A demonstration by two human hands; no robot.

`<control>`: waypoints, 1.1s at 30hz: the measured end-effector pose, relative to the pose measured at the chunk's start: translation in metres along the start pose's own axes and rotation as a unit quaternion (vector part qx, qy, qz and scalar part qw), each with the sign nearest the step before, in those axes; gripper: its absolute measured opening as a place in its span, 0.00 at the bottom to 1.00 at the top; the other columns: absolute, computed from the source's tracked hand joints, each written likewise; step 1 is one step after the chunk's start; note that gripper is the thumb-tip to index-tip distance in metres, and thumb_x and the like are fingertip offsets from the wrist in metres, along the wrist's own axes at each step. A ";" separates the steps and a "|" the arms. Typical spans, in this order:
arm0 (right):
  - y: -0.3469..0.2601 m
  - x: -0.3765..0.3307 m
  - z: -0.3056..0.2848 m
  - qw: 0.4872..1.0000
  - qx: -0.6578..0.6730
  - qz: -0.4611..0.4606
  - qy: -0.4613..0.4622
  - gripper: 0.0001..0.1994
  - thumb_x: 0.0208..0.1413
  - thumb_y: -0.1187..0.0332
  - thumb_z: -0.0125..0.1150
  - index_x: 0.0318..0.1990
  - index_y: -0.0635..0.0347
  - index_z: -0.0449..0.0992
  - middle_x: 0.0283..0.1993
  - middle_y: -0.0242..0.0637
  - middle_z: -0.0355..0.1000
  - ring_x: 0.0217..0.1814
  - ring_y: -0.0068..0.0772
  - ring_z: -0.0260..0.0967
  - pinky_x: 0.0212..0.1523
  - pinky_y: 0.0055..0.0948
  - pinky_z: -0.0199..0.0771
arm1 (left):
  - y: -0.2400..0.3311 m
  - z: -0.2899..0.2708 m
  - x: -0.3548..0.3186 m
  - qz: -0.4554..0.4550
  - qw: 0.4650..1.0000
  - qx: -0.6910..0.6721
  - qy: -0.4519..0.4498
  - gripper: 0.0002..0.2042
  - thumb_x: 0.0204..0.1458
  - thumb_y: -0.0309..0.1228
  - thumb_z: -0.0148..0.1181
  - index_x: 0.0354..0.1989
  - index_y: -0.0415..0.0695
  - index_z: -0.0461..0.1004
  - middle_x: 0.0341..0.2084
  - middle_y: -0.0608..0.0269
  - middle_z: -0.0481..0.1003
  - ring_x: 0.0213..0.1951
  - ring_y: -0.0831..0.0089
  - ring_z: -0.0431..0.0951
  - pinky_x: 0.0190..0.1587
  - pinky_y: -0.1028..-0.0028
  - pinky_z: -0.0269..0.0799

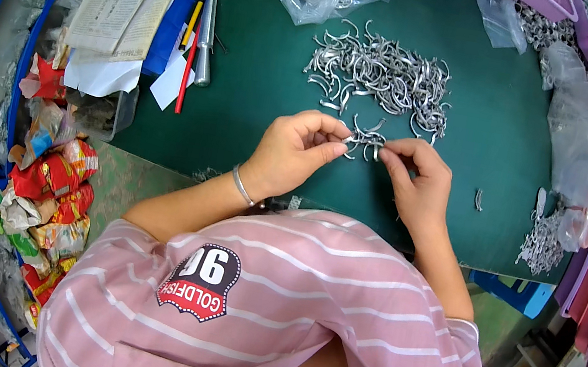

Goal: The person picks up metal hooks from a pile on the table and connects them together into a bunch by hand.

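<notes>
Fingertips of your left hand (298, 147) and right hand (414, 174) pinch a small cluster of metal hooks (365, 139) near the green table (261, 100) front edge; separating them looks underway, and next calls for easing one free.

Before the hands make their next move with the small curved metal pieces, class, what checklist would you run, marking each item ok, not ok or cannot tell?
1. Left hand pinches the small curved silver metal pieces at its fingertips: ok.
2. Right hand pinches the same cluster from the other side: ok.
3. Both hands in plain view over the dark green table mat: ok.
4. Loose heap of curved silver metal pieces lies just beyond the hands: ok.
5. Whether the held pieces are hooked together: cannot tell.
6. Single stray metal piece lies apart, right of the right hand: ok.
</notes>
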State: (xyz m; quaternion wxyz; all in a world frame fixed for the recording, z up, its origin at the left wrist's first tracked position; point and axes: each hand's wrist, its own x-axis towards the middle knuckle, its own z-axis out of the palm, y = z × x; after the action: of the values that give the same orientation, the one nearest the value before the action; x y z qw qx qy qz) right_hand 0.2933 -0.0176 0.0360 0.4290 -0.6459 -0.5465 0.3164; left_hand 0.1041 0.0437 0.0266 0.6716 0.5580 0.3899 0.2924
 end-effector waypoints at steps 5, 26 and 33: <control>0.003 -0.008 0.006 0.976 0.213 0.006 0.031 0.05 0.46 0.84 0.58 0.32 0.67 0.73 0.35 0.36 0.72 0.33 0.22 0.69 0.35 0.20 0.71 | 0.006 0.003 0.000 -0.063 0.996 -0.065 -0.007 0.08 0.49 0.23 0.57 0.38 0.34 0.73 0.32 0.63 0.74 0.33 0.79 0.74 0.38 0.79 0.73; 0.012 0.040 0.002 0.932 -0.270 -0.237 -0.059 0.10 0.37 0.83 0.54 0.30 0.63 0.75 0.33 0.39 0.69 0.37 0.41 0.67 0.36 0.34 0.68 | 0.008 0.005 0.002 -0.039 0.990 -0.129 0.033 0.06 0.51 0.24 0.55 0.36 0.34 0.72 0.31 0.59 0.76 0.26 0.82 0.71 0.28 0.83 0.67; 0.008 0.030 0.003 0.989 -0.085 -0.113 -0.050 0.05 0.47 0.81 0.54 0.32 0.64 0.72 0.30 0.38 0.69 0.31 0.32 0.68 0.31 0.25 0.68 | 0.004 0.005 0.000 -0.028 0.995 -0.088 0.045 0.07 0.49 0.21 0.57 0.36 0.35 0.74 0.31 0.60 0.76 0.29 0.80 0.74 0.31 0.81 0.71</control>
State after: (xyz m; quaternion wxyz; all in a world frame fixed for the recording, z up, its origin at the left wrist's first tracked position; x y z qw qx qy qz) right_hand 0.3005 0.0124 0.0291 0.3776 -0.5973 -0.6619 0.2501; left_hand 0.1081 0.0420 0.0309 0.7079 0.4721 0.4078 0.3313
